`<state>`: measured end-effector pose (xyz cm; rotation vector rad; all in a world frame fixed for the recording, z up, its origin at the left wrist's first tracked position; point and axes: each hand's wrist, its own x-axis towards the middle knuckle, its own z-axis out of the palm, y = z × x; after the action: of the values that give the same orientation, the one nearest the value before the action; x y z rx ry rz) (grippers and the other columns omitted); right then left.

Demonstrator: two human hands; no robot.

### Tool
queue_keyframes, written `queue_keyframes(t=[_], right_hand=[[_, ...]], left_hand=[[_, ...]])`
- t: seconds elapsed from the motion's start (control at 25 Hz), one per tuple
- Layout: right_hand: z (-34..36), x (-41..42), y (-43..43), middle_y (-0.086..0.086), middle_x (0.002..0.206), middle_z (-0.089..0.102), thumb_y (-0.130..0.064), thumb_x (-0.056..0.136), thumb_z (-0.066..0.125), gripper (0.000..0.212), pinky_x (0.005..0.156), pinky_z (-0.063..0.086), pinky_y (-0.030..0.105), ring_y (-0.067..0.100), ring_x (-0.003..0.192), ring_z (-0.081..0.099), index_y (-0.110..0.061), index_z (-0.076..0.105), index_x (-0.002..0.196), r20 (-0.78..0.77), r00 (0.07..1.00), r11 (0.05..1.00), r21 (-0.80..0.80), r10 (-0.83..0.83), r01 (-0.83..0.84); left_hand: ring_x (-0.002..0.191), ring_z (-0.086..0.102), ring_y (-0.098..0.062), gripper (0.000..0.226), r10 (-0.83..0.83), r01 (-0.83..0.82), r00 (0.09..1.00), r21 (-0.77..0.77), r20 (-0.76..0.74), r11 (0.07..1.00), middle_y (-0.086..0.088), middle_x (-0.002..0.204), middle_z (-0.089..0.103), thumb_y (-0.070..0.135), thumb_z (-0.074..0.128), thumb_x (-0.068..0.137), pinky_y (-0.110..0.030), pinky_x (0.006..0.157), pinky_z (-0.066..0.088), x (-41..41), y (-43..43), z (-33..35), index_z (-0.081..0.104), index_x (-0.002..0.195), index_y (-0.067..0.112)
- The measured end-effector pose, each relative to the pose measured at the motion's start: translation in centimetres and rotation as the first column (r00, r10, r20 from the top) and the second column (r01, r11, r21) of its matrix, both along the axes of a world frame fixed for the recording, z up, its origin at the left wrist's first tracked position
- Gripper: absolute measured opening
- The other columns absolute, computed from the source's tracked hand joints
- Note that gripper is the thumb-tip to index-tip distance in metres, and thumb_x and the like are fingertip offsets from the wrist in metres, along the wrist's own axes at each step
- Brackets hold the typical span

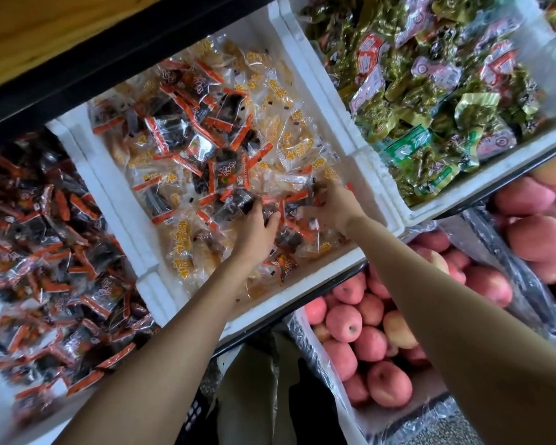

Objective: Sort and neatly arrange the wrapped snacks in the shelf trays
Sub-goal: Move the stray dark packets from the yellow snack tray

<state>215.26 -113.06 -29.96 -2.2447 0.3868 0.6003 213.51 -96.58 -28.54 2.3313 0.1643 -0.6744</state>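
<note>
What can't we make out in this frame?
Head view:
- Right hand: fingers buried among packets in the middle tray; grip unclear.
- Dark packets, left tray: blurred, print unreadable.
- Green packets: tray cut off by top and right edges.
- Apples: partly hidden by the right arm.

Three trays [116, 194] show. Two hands: left hand [256, 228], right hand [333, 208]. Packets [187, 130] and apples [344, 322] are too many to count

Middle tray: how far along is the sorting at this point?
Done: the left tray looks all dark orange-edged packs. In hand: the left hand grips a dark pack in the middle tray; the right hand has an unclear grip. Left: dark and yellow packs lie mixed across that tray.
</note>
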Motion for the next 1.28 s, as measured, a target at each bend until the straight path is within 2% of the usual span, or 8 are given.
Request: queue_keyframes(t=[0.12, 0.32, 0.48, 0.64, 0.76, 0.88, 1.08, 1.28], right_hand=[[0.0, -1.3, 1.4, 0.003, 0.096, 0.064, -0.032, 0.079, 0.07, 0.041, 0.07, 0.043, 0.026, 0.019, 0.085, 0.058, -0.011, 0.057, 0.112, 0.014, 0.991, 0.989, -0.068, 0.131, -0.13], [0.4, -3.6, 2.9, 0.009, 0.098, 0.066, -0.023, 0.081, 0.065, 0.044, 0.067, 0.042, 0.03, 0.028, 0.087, 0.062, -0.007, 0.046, 0.118, 0.123, 0.982, 0.989, -0.057, 0.142, -0.136], [2.7, -5.3, 3.9, 0.002, 0.094, 0.064, -0.021, 0.083, 0.064, 0.041, 0.067, 0.041, 0.028, 0.022, 0.079, 0.058, -0.01, 0.046, 0.118, 0.26, 0.965, 0.999, 0.029, 0.023, -0.032], [6.0, -7.3, 7.3, -0.007, 0.094, 0.058, -0.03, 0.086, 0.064, 0.046, 0.065, 0.041, 0.024, 0.014, 0.078, 0.057, -0.013, 0.044, 0.124, 0.355, 0.93, 0.993, 0.029, 0.1, -0.118], [6.9, -8.9, 13.0, -0.001, 0.102, 0.06, -0.033, 0.088, 0.062, 0.048, 0.066, 0.047, 0.025, 0.017, 0.083, 0.059, -0.013, 0.042, 0.127, 0.423, 0.879, 0.965, 0.036, 0.221, -0.26], [6.3, -9.6, 19.5, 0.008, 0.116, 0.059, -0.039, 0.09, 0.057, 0.054, 0.075, 0.05, 0.04, 0.028, 0.096, 0.06, -0.013, 0.037, 0.132, 0.336, 0.87, 0.924, -0.006, 0.361, -0.381], [5.8, -10.1, 27.9, 0.012, 0.119, 0.056, -0.036, 0.094, 0.049, 0.048, 0.072, 0.042, 0.034, 0.031, 0.102, 0.057, -0.014, 0.036, 0.135, 0.215, 0.806, 0.835, -0.127, 0.551, -0.536], [5.6, -9.0, 33.5, 0.017, 0.124, 0.05, -0.016, 0.094, 0.052, 0.049, 0.08, 0.04, 0.031, 0.032, 0.108, 0.054, -0.006, 0.03, 0.137, 0.232, 0.873, 0.894, 0.029, 0.428, -0.446]], left_hand=[[0.134, 0.04, -0.026, 0.055, -0.01, 0.009, 1.0, -0.051, -0.021, 0.999, -0.014, 0.147, 0.039, 0.03, 0.041, 0.101, -0.035, 0.109, 0.032, -0.6, 0.2, -0.2, 0.027, 0.146, 0.003], [0.125, 0.048, -0.02, 0.048, 0.0, 0.0, 1.0, -0.14, -0.002, 0.99, -0.009, 0.139, 0.049, 0.028, 0.043, 0.101, -0.022, 0.094, 0.038, -1.9, 0.9, 1.3, 0.036, 0.142, 0.005], [0.104, 0.058, -0.038, 0.042, 0.009, 0.002, 0.995, -0.101, 0.104, 0.995, -0.025, 0.119, 0.058, 0.026, 0.045, 0.1, -0.043, 0.081, 0.048, -3.4, 3.4, 3.1, 0.042, 0.136, 0.005], [0.082, 0.063, -0.016, 0.044, 0.131, -0.113, 0.973, -0.1, 0.189, 0.989, -0.006, 0.109, 0.06, 0.016, 0.058, 0.092, -0.02, 0.059, 0.05, -5.5, 9.1, 4.0, 0.041, 0.132, 0.009], [0.068, 0.058, -0.004, 0.038, 0.2, -0.202, 0.95, -0.016, 0.238, 0.979, 0.001, 0.099, 0.059, 0.018, 0.062, 0.089, -0.022, 0.055, 0.051, -7.9, 15.5, 3.9, 0.045, 0.123, 0.012], [0.06, 0.056, -0.008, 0.036, 0.18, -0.214, 0.941, 0.091, 0.286, 0.973, -0.007, 0.084, 0.065, 0.021, 0.059, 0.092, -0.019, 0.049, 0.039, -10.3, 21.8, 3.7, 0.049, 0.125, 0.011], [0.04, 0.046, -0.017, 0.045, 0.135, -0.193, 0.962, 0.245, 0.236, 0.95, -0.002, 0.051, 0.05, 0.022, 0.058, 0.093, -0.026, 0.038, 0.031, -12.4, 30.2, 3.9, 0.045, 0.135, 0.012], [0.045, 0.046, -0.009, 0.037, 0.058, -0.114, 0.983, 0.326, 0.175, 0.939, -0.012, 0.079, 0.064, 0.014, 0.051, 0.097, -0.018, 0.039, 0.03, -11.7, 34.8, 3.2, 0.047, 0.134, 0.01]])
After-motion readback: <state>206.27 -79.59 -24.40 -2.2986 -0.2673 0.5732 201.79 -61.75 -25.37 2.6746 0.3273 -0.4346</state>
